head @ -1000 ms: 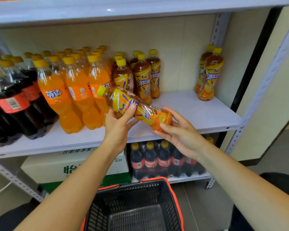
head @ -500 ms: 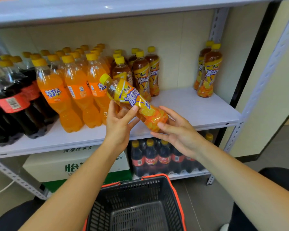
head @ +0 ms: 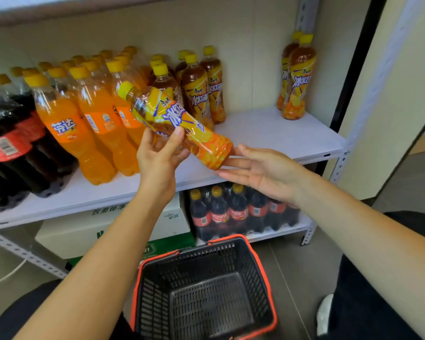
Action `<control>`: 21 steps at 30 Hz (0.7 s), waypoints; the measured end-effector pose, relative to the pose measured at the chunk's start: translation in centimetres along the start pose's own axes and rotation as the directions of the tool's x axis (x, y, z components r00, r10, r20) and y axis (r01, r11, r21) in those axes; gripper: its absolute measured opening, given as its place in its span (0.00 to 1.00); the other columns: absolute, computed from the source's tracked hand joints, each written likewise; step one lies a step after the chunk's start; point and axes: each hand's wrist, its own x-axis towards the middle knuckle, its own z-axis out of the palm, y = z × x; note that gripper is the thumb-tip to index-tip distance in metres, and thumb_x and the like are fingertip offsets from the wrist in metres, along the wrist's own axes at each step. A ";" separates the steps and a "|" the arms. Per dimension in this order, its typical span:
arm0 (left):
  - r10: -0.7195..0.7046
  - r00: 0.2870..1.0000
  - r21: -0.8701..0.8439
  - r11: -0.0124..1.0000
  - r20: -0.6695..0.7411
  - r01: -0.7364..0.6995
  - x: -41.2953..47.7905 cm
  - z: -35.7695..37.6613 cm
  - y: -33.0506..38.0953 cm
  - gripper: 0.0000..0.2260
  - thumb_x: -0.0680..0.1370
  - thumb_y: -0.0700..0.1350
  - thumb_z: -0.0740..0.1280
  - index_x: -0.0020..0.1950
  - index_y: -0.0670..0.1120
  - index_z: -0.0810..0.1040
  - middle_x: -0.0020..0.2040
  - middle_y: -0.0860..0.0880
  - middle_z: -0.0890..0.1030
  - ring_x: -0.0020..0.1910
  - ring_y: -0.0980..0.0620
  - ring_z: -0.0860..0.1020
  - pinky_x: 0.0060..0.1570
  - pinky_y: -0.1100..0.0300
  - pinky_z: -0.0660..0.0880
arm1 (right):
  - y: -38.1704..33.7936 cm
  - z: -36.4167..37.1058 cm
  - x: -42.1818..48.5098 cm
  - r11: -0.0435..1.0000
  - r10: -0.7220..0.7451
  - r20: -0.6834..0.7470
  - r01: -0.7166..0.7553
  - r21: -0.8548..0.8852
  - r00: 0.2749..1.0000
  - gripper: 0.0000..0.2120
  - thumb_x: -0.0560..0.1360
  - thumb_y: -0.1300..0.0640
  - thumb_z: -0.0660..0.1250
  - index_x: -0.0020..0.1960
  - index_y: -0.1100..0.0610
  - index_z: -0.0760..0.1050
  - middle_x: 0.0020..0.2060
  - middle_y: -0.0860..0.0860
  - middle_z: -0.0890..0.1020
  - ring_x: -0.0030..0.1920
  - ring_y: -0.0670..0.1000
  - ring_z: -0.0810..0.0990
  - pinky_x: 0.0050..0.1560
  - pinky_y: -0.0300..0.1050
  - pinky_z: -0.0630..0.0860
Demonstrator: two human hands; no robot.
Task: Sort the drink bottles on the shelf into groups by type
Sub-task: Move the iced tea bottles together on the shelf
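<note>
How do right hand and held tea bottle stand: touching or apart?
Cannot tell. Head view: fingers of the right hand overlap the base of the tea bottle; depth unclear.

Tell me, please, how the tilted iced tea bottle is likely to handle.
The iced tea bottle looks full, probably heavy for its size. Its glossy wrap may slip in the left hand. Round-bodied, it would likely roll if laid on the shelf.

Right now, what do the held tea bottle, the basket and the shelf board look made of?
Tea bottle: likely clear plastic, dark liquid showing through; glossy film label with glints.
Basket: moulded plastic by its look, matte black lattice walls, orange rim.
Shelf board: smooth white, faint sheen; coated metal or laminate, cannot tell.
</note>
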 end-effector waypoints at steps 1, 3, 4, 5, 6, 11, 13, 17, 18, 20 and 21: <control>0.015 1.000 0.020 1.000 0.004 -0.016 -0.1 0.0 0.0 0.13 0.78 0.43 0.73 0.61 0.48 0.76 0.51 0.48 0.83 0.46 0.50 0.82 0.48 0.55 0.81 | -0.2 -0.1 -0.2 0.998 0.049 0.007 -0.049 0.027 0.999 0.20 0.82 0.56 0.62 0.68 0.68 0.70 0.61 0.69 0.80 0.61 0.66 0.82 0.59 0.58 0.81; 0.049 0.999 0.066 0.997 0.008 -0.049 -0.2 -0.1 0.0 0.15 0.77 0.44 0.74 0.61 0.48 0.76 0.51 0.49 0.83 0.50 0.50 0.82 0.47 0.56 0.80 | -0.6 -0.2 -0.3 0.992 0.109 0.022 -0.110 0.055 0.994 0.22 0.83 0.52 0.60 0.67 0.68 0.70 0.62 0.69 0.80 0.61 0.67 0.81 0.60 0.61 0.79; 0.069 0.998 0.095 0.993 0.013 -0.070 -0.2 -0.1 0.0 0.15 0.77 0.44 0.74 0.61 0.48 0.76 0.51 0.49 0.83 0.51 0.50 0.81 0.47 0.56 0.80 | -0.8 -0.3 -0.3 0.991 0.122 0.018 -0.122 0.060 0.992 0.22 0.84 0.51 0.59 0.67 0.69 0.70 0.61 0.69 0.80 0.61 0.68 0.81 0.59 0.62 0.79; 0.091 0.996 0.128 0.987 0.021 -0.093 -0.3 -0.1 0.0 0.16 0.76 0.44 0.75 0.61 0.49 0.75 0.52 0.49 0.82 0.52 0.51 0.81 0.47 0.56 0.80 | -0.9 -0.4 -0.3 0.989 0.129 0.009 -0.129 0.065 0.992 0.22 0.84 0.51 0.58 0.66 0.70 0.71 0.61 0.70 0.80 0.60 0.68 0.82 0.58 0.62 0.79; 0.112 0.993 0.161 0.980 0.031 -0.115 -0.4 -0.1 0.0 0.16 0.77 0.43 0.75 0.61 0.49 0.75 0.52 0.49 0.82 0.51 0.53 0.81 0.47 0.56 0.81 | -0.9 -0.5 -0.3 0.988 0.134 -0.003 -0.134 0.073 0.991 0.22 0.84 0.52 0.59 0.66 0.70 0.71 0.61 0.70 0.80 0.59 0.68 0.82 0.57 0.63 0.79; 0.167 0.983 0.245 0.953 0.076 -0.181 -0.6 0.3 0.0 0.21 0.77 0.39 0.75 0.68 0.43 0.74 0.55 0.48 0.83 0.51 0.55 0.82 0.54 0.49 0.82 | -0.5 -1.2 -0.1 0.987 0.155 -0.115 -0.151 0.046 0.981 0.17 0.82 0.57 0.64 0.66 0.67 0.73 0.59 0.67 0.82 0.55 0.64 0.85 0.52 0.57 0.84; 0.174 0.979 0.221 0.956 0.103 -0.193 -0.7 0.6 -0.1 0.26 0.76 0.38 0.75 0.72 0.40 0.72 0.58 0.47 0.83 0.56 0.51 0.82 0.58 0.45 0.81 | -0.3 -1.3 -0.1 0.986 0.110 -0.159 -0.128 -0.109 0.981 0.13 0.81 0.59 0.66 0.62 0.65 0.77 0.56 0.65 0.84 0.52 0.61 0.86 0.49 0.51 0.85; 0.200 0.962 0.273 0.930 0.184 -0.245 -0.6 0.5 -0.5 0.31 0.74 0.38 0.78 0.75 0.43 0.72 0.58 0.50 0.84 0.52 0.52 0.83 0.52 0.52 0.81 | 0.5 -1.1 0.0 0.801 -0.221 -0.234 0.039 -0.597 0.947 0.04 0.78 0.62 0.71 0.53 0.59 0.82 0.46 0.60 0.87 0.48 0.57 0.87 0.49 0.46 0.84; 0.205 0.958 0.304 0.917 0.201 -0.260 -0.6 0.3 -0.6 0.33 0.73 0.39 0.79 0.75 0.44 0.72 0.59 0.46 0.83 0.54 0.47 0.83 0.54 0.49 0.81 | 0.4 -0.9 0.0 0.749 -0.319 -0.209 0.110 -0.654 0.924 0.04 0.78 0.61 0.72 0.52 0.57 0.83 0.47 0.59 0.87 0.49 0.56 0.87 0.49 0.45 0.84; 0.221 0.948 0.384 0.874 0.230 -0.297 -0.5 0.0 -0.5 0.37 0.69 0.40 0.82 0.77 0.46 0.72 0.60 0.41 0.82 0.58 0.42 0.81 0.57 0.48 0.80 | -0.2 -0.5 -0.1 0.696 -0.458 -0.117 0.274 -0.664 0.881 0.07 0.77 0.60 0.73 0.54 0.55 0.83 0.50 0.59 0.86 0.50 0.55 0.86 0.48 0.44 0.82; 0.240 0.936 0.422 0.844 0.256 -0.332 -0.6 -0.2 -0.5 0.39 0.68 0.42 0.83 0.76 0.46 0.72 0.60 0.42 0.82 0.58 0.46 0.81 0.54 0.53 0.80 | -0.7 -0.2 -0.3 0.671 -0.510 -0.061 0.353 -0.653 0.858 0.09 0.77 0.60 0.73 0.57 0.54 0.82 0.51 0.59 0.86 0.50 0.55 0.86 0.48 0.44 0.82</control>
